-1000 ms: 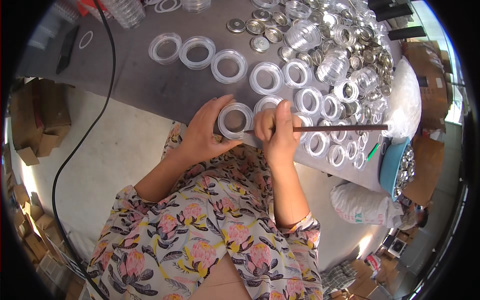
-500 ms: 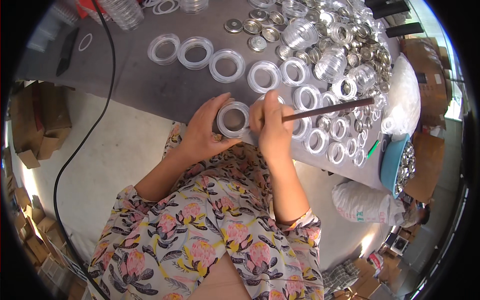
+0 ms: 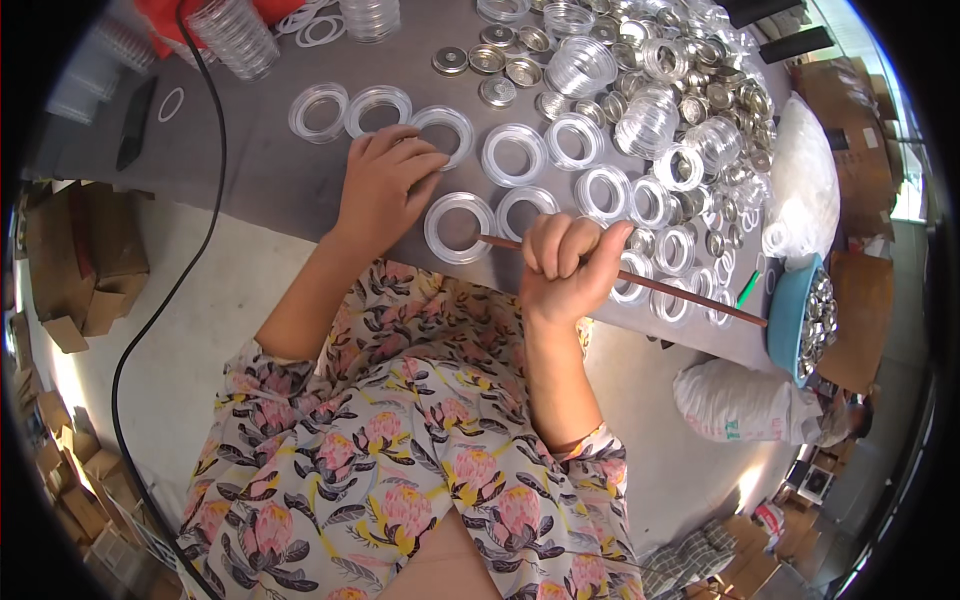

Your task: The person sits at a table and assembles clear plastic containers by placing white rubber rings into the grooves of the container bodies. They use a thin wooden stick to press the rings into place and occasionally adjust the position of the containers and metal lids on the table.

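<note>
My left hand is over the table, fingers somewhat apart, its fingertips at the near edge of a clear plastic ring. Whether they touch this ring is hard to see. Closed in a fist, my right hand grips a thin brown stick. The stick's left tip lies by the rim of another clear ring at the table's near edge, between my hands. Further clear rings lie flat in a loose row beyond and to the right.
Silvery round metal caps and clear rings are heaped at the far right. Stacks of clear plastic pieces stand far left. A black cable hangs across the left side. A blue basin of metal parts sits at the right.
My left hand has let go of the near ring and moved away to the far row. That ring now lies on the table. My right hand has turned, swinging the stick's tip toward it.
</note>
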A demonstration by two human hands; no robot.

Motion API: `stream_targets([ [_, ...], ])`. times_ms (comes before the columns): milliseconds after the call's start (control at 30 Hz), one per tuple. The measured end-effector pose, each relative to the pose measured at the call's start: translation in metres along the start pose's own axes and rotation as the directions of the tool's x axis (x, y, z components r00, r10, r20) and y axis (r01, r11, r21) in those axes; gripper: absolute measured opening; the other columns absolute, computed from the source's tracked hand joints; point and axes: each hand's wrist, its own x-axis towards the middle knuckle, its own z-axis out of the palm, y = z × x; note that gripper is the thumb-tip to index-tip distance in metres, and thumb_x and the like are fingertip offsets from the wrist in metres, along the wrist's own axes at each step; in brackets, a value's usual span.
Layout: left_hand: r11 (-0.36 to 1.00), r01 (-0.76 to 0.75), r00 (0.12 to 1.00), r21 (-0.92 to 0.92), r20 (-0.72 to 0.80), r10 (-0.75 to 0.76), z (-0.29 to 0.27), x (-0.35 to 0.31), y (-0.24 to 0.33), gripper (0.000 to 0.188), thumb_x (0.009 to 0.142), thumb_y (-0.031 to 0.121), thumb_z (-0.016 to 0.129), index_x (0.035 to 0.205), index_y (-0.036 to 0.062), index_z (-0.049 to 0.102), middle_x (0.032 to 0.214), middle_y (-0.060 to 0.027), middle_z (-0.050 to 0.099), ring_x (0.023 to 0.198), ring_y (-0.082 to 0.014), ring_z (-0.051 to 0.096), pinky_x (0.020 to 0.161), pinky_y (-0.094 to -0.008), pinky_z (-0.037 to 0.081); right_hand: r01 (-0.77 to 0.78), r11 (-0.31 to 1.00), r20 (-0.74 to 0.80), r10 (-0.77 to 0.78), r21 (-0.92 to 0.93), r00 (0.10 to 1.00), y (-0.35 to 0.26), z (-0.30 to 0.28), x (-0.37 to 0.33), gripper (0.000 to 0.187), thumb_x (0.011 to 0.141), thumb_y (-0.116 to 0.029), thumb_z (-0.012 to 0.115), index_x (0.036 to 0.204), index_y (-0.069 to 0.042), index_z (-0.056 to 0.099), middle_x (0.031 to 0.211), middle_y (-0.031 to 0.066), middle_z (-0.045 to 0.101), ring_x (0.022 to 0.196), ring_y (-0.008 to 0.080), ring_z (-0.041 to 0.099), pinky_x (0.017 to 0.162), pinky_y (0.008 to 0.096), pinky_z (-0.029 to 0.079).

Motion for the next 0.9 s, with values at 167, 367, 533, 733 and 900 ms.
stream_targets([
  [167,0.996,-0.063,0.998,-0.059,0.011,0.064,-0.028,-0.003,0.015,0.022,0.069,0.009,0.066,0.089,0.0144,0.063,0.091,0.0038,0.060,0.098,-0.0186,0.052,0.088,-0.0383,0.031,0.087,0.995,-0.011,-0.088,-0.044,0.996,-0.017,-0.004,-0.001,0.059,0.096,-0.042,0.019,0.045,-0.012,0.027,0.041,0.0005,0.029,0.039,0.0107,0.022,0.038,0.0239,0.019],
  [367,0.966,-0.169,0.921,-0.194,0.318,0.225,-0.043,-0.029,0.037,0.022,0.065,0.010,0.067,0.086,0.0151,0.060,0.090,0.0048,0.058,0.098,-0.0176,0.052,0.095,-0.0437,0.027,0.119,0.992,0.017,-0.119,0.035,0.993,-0.025,0.002,0.004,0.059,0.096,-0.042,0.018,0.044,-0.013,0.026,0.041,0.0002,0.029,0.039,0.0110,0.021,0.039,0.0242,0.019],
  [533,0.939,-0.249,0.905,-0.238,0.287,0.313,-0.032,-0.029,0.028,0.033,0.066,0.014,0.069,0.097,0.0132,0.057,0.096,-0.0003,0.055,0.101,-0.0194,0.050,0.096,-0.0433,0.027,0.023,1.000,0.070,-0.024,0.005,0.997,-0.018,0.010,0.004,0.059,0.096,-0.040,0.019,0.044,-0.012,0.027,0.041,0.0002,0.030,0.039,0.0113,0.022,0.039,0.0246,0.019],
  [733,0.616,0.328,0.942,-0.717,0.301,-0.151,0.002,-0.036,0.035,0.084,0.058,0.017,0.079,0.128,0.0032,0.036,0.124,-0.0145,0.043,0.112,-0.0244,0.045,0.096,-0.0352,0.033,-0.259,0.965,0.015,0.259,-0.035,0.966,-0.004,0.014,-0.004,0.060,0.095,-0.044,0.020,0.044,-0.013,0.025,0.040,-0.0018,0.024,0.038,0.0100,0.018,0.037,0.0236,0.015],
  [900,0.621,0.303,0.951,-0.723,0.274,-0.144,0.007,-0.040,0.034,0.079,0.059,0.013,0.078,0.126,0.0021,0.038,0.123,-0.0125,0.044,0.114,-0.0227,0.044,0.095,-0.0326,0.035,-0.182,0.978,0.004,0.182,0.100,0.983,0.013,0.018,-0.003,0.058,0.096,-0.038,0.025,0.045,-0.011,0.027,0.040,-0.0003,0.025,0.037,0.0102,0.024,0.036,0.0235,0.018],
])
